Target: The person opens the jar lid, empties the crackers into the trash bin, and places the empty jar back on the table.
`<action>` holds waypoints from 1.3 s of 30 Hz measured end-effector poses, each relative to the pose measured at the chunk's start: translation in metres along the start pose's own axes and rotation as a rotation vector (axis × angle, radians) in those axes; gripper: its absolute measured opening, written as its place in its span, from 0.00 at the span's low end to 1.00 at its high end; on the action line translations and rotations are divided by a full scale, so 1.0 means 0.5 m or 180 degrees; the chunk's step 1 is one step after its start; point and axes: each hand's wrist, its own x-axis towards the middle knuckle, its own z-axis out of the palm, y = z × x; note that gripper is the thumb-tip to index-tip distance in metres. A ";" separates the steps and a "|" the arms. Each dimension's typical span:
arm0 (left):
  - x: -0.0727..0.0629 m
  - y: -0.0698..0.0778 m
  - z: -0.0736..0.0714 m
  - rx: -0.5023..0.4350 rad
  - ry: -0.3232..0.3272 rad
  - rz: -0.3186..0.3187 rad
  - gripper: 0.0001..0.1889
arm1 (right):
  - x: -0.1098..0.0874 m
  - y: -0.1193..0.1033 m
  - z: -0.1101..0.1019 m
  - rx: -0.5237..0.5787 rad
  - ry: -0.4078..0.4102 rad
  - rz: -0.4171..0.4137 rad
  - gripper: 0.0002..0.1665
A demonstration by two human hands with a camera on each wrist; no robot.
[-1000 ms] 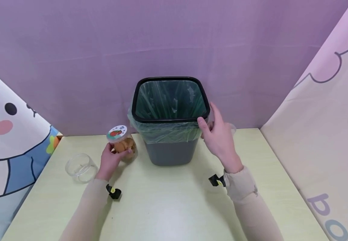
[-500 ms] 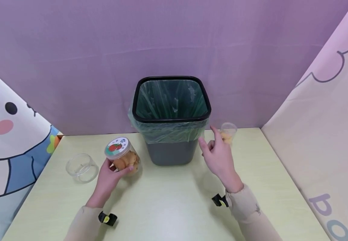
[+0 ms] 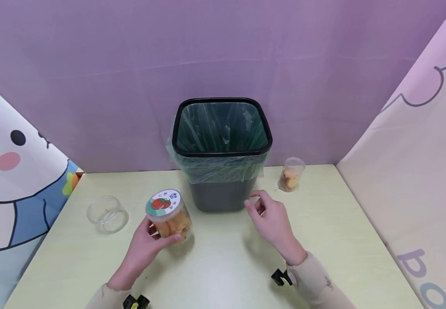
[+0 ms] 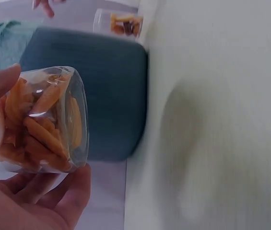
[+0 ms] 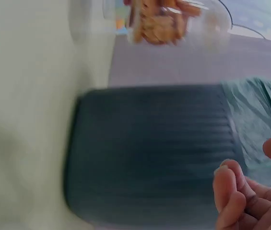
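My left hand grips a clear plastic jar around its side, thumb in front. Its round lid is printed with red fruit, and orange-brown snack pieces fill it. In the left wrist view the jar's base hangs clear of the tabletop, slightly tilted. My right hand hovers before the lower right of a grey bin, fingers loosely bent, nothing between them. Green liner folds over the bin's outside beneath a black rim ring.
A smaller clear container with a few orange pieces stands right of the bin, near the table's back edge. On the left lies a clear open plastic cylinder. Purple cloth hangs behind the table.
My left hand has brought the jar toward me and to the right. The right hand has let go of the bin's rim and come down toward me, exposing the small container.
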 end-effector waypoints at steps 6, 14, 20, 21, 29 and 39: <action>-0.020 0.000 0.037 -0.0091 -0.0213 0.0193 0.42 | -0.021 -0.013 0.035 0.0581 -0.0257 -0.0084 0.15; -0.032 0.010 0.085 0.0024 -0.0487 0.0314 0.43 | -0.045 -0.030 0.072 0.1461 -0.0614 -0.0122 0.31; -0.033 0.020 0.117 0.0090 -0.0686 0.0304 0.42 | -0.057 -0.040 0.087 0.2057 -0.0832 0.0141 0.39; -0.032 0.020 0.122 0.0097 -0.0710 0.0293 0.42 | -0.059 -0.042 0.089 0.2155 -0.0867 0.0217 0.41; -0.031 0.013 0.150 0.0150 -0.0837 0.0277 0.41 | -0.061 -0.050 0.101 0.2384 -0.1040 0.0764 0.49; -0.025 0.016 0.163 0.0499 -0.0891 0.0461 0.46 | -0.054 -0.047 0.097 0.2602 -0.0628 0.0916 0.47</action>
